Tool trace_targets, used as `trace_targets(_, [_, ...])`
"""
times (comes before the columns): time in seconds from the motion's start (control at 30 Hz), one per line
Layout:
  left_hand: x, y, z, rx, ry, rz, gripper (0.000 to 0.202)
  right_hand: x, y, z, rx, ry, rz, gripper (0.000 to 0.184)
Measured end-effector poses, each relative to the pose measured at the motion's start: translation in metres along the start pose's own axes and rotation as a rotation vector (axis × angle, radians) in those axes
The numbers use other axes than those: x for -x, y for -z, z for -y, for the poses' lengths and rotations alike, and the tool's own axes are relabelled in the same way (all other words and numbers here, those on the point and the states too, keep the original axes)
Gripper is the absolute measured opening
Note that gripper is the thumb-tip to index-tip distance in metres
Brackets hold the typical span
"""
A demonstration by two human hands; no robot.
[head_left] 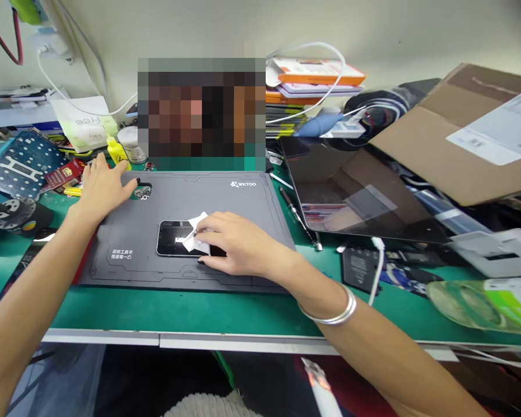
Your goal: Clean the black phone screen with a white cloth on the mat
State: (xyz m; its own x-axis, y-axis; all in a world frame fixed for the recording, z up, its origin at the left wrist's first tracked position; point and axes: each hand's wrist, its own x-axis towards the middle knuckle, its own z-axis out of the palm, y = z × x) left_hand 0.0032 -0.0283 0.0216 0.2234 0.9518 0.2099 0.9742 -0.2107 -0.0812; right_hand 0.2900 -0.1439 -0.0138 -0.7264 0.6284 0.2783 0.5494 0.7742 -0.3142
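Fingers of the right hand (238, 240) pinch a crumpled white tissue (197, 246) on the black, glass-faced rectangular phone (169, 239) beneath them, where light, even strokes should serve best; left hand (99, 188), fingers spread.

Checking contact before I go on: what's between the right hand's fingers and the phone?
The head view shows a crumpled white wipe between the right hand and the phone.

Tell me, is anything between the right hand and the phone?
Yes: a white wipe, held in the right hand, lies over part of the phone. Nothing else visible stands between them.
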Motion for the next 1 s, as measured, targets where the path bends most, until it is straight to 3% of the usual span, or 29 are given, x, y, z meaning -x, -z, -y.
trace_targets(0.1, [0.022, 0.015, -0.011, 0.231, -0.257, 0.008, 0.046, 0.001, 0.001, 0.0, 0.045, -0.003, 0.005, 0.015])
trace_targets(0.2, [0.042, 0.02, -0.022, 0.485, -0.526, 0.291, 0.052, 0.002, 0.003, -0.001, 0.137, -0.052, -0.003, 0.016])
trace_targets(0.27, [0.052, 0.018, -0.027, 0.501, -0.595, 0.376, 0.066, 0.003, 0.003, -0.001, 0.168, -0.083, -0.011, 0.017])
trace_targets(0.47, [0.07, 0.002, -0.027, 0.471, -0.605, 0.313, 0.08, -0.003, -0.003, 0.005, 0.077, -0.061, -0.022, 0.03])
trace_targets(0.6, [0.074, -0.006, -0.029, 0.438, -0.553, 0.257, 0.087, -0.012, -0.012, 0.02, 0.065, -0.011, 0.06, 0.046])
trace_targets(0.73, [0.074, -0.005, -0.033, 0.407, -0.531, 0.277, 0.082, -0.014, -0.017, 0.032, 0.067, 0.07, 0.166, 0.059])
trace_targets(0.9, [0.074, -0.002, -0.032, 0.406, -0.526, 0.314, 0.09, -0.014, -0.017, 0.033, 0.1, -0.025, 0.173, 0.06])
trace_targets(1.0, [0.073, -0.004, -0.029, 0.415, -0.533, 0.302, 0.093, -0.016, -0.019, 0.035, 0.053, 0.066, 0.23, 0.067])
